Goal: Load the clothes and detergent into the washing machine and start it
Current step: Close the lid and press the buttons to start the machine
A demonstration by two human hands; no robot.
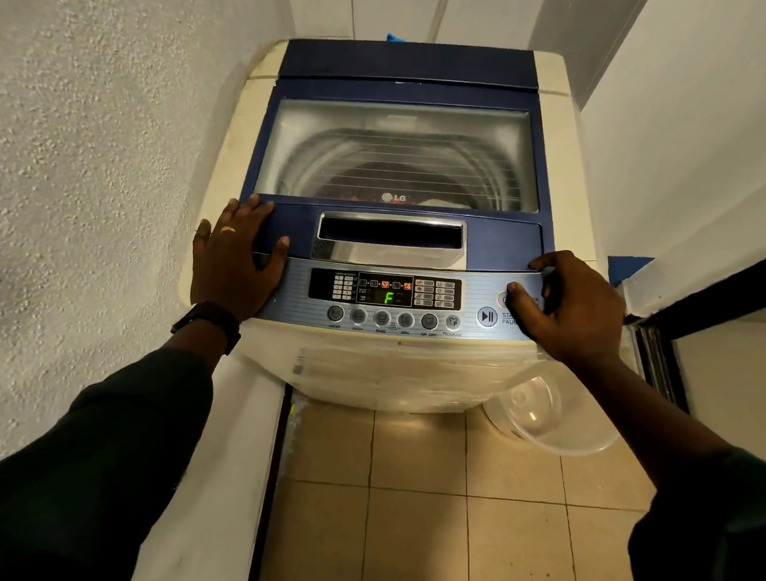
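A cream top-loading washing machine (552, 75) with a blue lid (400, 66) stands in a narrow alcove. The lid is down, and through its clear window dark red clothes (376, 176) show in the drum. The control panel (386, 297) is lit, with a green "F" on the display. My left hand (232, 261) lies flat, fingers spread, on the lid's front left corner. My right hand (565, 303) rests on the panel's right end, thumb over the power button beside the start/pause button (487, 316), fingers hooked on the lid's edge. No detergent is in view.
A rough white wall (65, 177) hems the machine on the left, a smooth wall and dark door frame (715, 287) on the right. A clear plastic bowl (551, 410) lies on the beige tiled floor (415, 494) at the machine's front right foot.
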